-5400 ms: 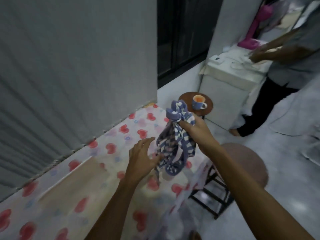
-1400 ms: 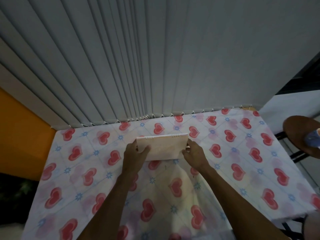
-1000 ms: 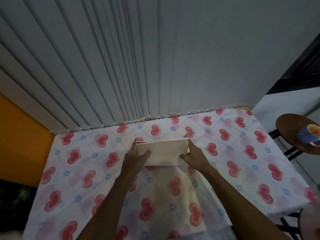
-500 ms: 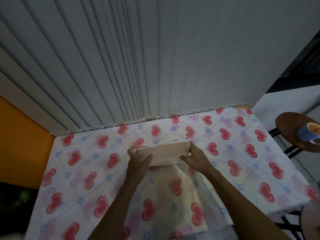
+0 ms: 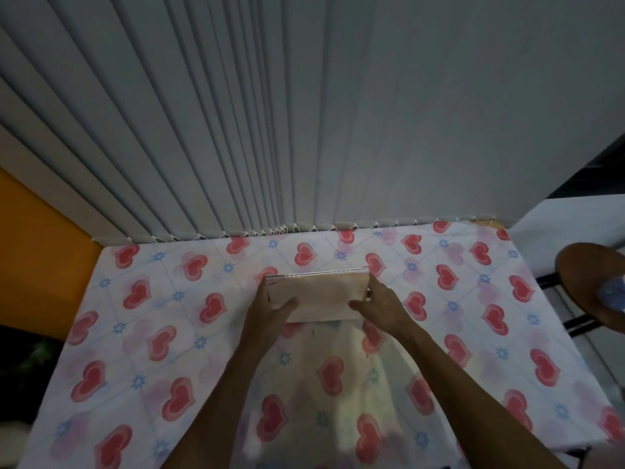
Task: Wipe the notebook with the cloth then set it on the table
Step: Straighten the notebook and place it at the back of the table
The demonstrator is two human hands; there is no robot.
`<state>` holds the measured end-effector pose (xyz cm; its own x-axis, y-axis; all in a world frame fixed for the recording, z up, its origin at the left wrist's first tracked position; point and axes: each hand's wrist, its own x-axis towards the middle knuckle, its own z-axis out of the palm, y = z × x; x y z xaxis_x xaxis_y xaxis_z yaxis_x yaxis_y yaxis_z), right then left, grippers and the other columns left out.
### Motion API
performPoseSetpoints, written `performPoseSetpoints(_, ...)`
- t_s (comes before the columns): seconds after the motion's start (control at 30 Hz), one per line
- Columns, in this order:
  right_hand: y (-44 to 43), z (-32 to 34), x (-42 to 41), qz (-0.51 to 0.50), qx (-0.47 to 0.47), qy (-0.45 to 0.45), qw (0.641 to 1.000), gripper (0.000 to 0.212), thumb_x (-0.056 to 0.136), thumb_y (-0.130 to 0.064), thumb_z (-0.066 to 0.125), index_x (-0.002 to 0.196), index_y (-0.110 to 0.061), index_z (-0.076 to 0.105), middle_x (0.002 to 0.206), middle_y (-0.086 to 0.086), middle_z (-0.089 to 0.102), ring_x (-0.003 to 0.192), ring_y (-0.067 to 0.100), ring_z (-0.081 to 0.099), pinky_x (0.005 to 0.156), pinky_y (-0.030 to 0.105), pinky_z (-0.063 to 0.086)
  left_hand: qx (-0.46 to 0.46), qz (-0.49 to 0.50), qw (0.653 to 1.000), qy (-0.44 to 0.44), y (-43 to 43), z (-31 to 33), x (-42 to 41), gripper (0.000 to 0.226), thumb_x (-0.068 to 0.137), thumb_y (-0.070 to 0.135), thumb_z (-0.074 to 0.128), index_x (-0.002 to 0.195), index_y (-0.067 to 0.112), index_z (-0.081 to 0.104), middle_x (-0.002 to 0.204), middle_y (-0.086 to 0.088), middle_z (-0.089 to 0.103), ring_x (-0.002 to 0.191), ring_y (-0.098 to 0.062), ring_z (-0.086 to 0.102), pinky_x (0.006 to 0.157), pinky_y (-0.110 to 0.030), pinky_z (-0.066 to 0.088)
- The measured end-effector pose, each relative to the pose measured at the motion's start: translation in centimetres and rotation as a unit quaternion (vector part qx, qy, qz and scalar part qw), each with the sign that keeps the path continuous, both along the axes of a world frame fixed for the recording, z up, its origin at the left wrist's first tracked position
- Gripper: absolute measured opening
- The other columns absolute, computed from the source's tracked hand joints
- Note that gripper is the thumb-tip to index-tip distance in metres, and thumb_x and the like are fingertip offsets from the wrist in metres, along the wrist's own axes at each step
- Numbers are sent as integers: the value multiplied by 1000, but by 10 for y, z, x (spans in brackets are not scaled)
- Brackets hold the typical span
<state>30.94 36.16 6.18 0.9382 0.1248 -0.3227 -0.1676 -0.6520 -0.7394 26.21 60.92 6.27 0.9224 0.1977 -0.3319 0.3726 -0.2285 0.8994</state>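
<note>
A tan spiral-bound notebook (image 5: 321, 297) is held over the middle of the table (image 5: 135, 333), which is covered by a white cloth printed with red hearts. The spiral edge faces away from me and the cover tilts toward me. My left hand (image 5: 267, 313) grips its left end, thumb on the cover. My right hand (image 5: 380, 308) grips its right end the same way. The striped wiping cloth is not in view.
Grey vertical blinds (image 5: 304, 113) hang right behind the table's far edge. An orange wall (image 5: 37, 252) lies at the left. A round brown stool (image 5: 592, 286) with a blue cup (image 5: 614, 294) stands past the table's right edge.
5.4 s ago both hands held the striped cloth; since then they hold the notebook. Over the last second it stayed in the same spot, tilting slightly.
</note>
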Motion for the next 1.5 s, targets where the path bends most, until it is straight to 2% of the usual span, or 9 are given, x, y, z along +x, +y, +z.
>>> performPoseSetpoints(0.1, -1, 6, 28, 18, -3, 1, 1000, 74, 85, -16, 79, 147, -18, 39, 137, 5, 61, 118, 24, 61, 89, 31, 50, 8, -5, 1000, 7, 0, 2, 17, 69, 69, 44, 77, 132, 36, 51, 123, 13, 66, 119, -17, 62, 101, -37, 51)
performPoseSetpoints(0.17, 0, 9, 51, 36, -8, -6, 999, 75, 84, -13, 80, 146, -17, 38, 134, 6, 61, 115, 22, 59, 81, 21, 48, 13, -5, 1000, 5, 2, 2, 37, 72, 64, 51, 77, 130, 36, 52, 123, 11, 66, 118, -18, 63, 104, -45, 52)
performPoseSetpoints(0.27, 4, 15, 90, 50, -1, -4, 999, 78, 84, -11, 79, 149, -19, 37, 136, 6, 60, 118, 24, 59, 82, 23, 51, 41, -8, 999, 13, 5, 6, 77, 87, 64, 58, 73, 142, 30, 46, 132, 1, 64, 124, -25, 60, 106, -49, 49)
performPoseSetpoints(0.33, 7, 18, 114, 51, 11, -2, 999, 77, 83, -8, 78, 148, -20, 37, 137, 7, 59, 122, 28, 58, 94, 36, 50, 53, 0, 998, 29, 9, 8, 104, 92, 71, 55, 73, 150, 22, 39, 139, -6, 61, 127, -30, 58, 107, -50, 48)
performPoseSetpoints(0.5, 11, 18, 152, 55, 28, -9, 998, 69, 81, 4, 74, 140, -10, 41, 136, 13, 57, 117, 25, 55, 90, 31, 44, 83, -21, 996, 19, 16, 10, 148, 84, 79, 45, 74, 150, 19, 38, 133, -6, 64, 121, -29, 61, 104, -48, 51)
performPoseSetpoints(0.7, 19, 13, 167, 71, 38, -5, 997, 67, 82, 10, 71, 141, -3, 42, 137, 20, 54, 126, 35, 54, 106, 53, 47, 99, -39, 994, 17, 21, 2, 164, 75, 85, 39, 75, 148, 20, 38, 133, -5, 63, 120, -30, 61, 102, -50, 52)
performPoseSetpoints(1.03, 22, 6, 170, 30, 61, 4, 998, 68, 85, 6, 69, 145, -9, 40, 142, 14, 53, 129, 31, 52, 108, 46, 46, 85, -47, 995, 29, 21, 1, 170, 92, 73, 57, 72, 151, 27, 33, 138, -2, 60, 125, -27, 57, 104, -49, 52)
performPoseSetpoints(1.23, 28, 4, 167, 34, 51, -11, 998, 73, 84, 6, 73, 145, -6, 35, 142, 16, 51, 122, 25, 51, 97, 34, 45, 104, -51, 993, 25, 23, -5, 172, 84, 83, 44, 76, 151, 25, 30, 135, -3, 60, 124, -30, 58, 100, -50, 55)
performPoseSetpoints(1.5, 31, 4, 170, 48, 35, 1, 998, 82, 83, 1, 77, 149, -7, 29, 146, 15, 46, 133, 31, 49, 111, 49, 45, 88, -49, 994, 35, 23, -3, 175, 90, 83, 43, 78, 153, 24, 25, 138, -6, 58, 125, -30, 57, 102, -52, 54)
